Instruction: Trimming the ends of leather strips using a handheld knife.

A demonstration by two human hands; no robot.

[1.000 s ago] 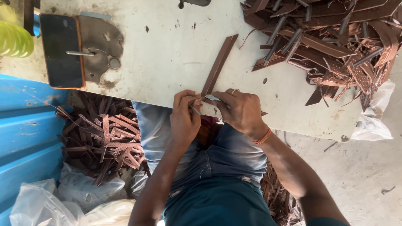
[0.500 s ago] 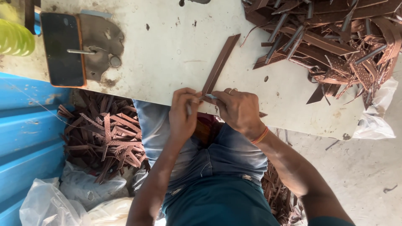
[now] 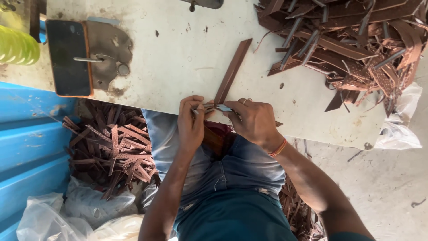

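A long brown leather strip [image 3: 232, 71] lies slanted on the white worktable [image 3: 178, 49], its near end at the table's front edge. My left hand [image 3: 191, 125] pinches that near end. My right hand [image 3: 254, 121] grips a small metal tool [image 3: 223, 107] pressed against the strip's end. Both hands meet at the table edge above my lap. What the tool's tip does is hidden by my fingers.
A heap of brown strips [image 3: 356, 40] covers the table's far right. A black phone [image 3: 69, 58] lies at the left beside a metal plate [image 3: 109, 53]. More strips [image 3: 116, 151] sit in a bag on the floor by a blue container [image 3: 26, 147].
Both hands stay at the strip's near end with only slight shifts of the fingers. The strip keeps its slant.
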